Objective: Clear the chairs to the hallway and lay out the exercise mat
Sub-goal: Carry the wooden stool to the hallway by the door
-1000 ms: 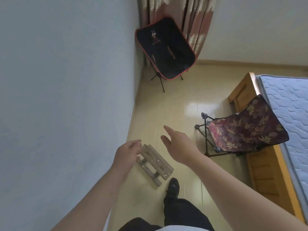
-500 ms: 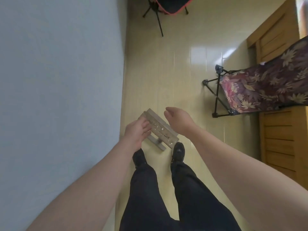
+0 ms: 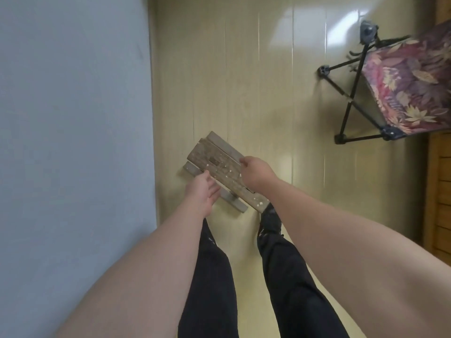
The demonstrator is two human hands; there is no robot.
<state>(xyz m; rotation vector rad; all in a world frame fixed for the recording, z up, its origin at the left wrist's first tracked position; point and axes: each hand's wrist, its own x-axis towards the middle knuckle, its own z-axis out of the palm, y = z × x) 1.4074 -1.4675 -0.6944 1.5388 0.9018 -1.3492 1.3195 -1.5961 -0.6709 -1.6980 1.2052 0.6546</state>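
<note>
A small low wooden stool with a worn, paint-flecked slatted top stands on the tiled floor close to the wall, just ahead of my feet. My left hand reaches to the stool's near left edge with fingers extended and touches it. My right hand curls over the far right edge of the top and grips it. A folding camp chair with purple leaf-print fabric and black legs stands at the upper right.
A pale blue-grey wall runs along the left. A wooden bed frame lines the right edge behind the leaf-print chair. My black-trousered legs and a dark shoe are directly below the stool.
I have bent lower and the view tilted down, so the black camp chair has left the frame. Both hands dropped onto the stool, the right one closing over its far edge.
</note>
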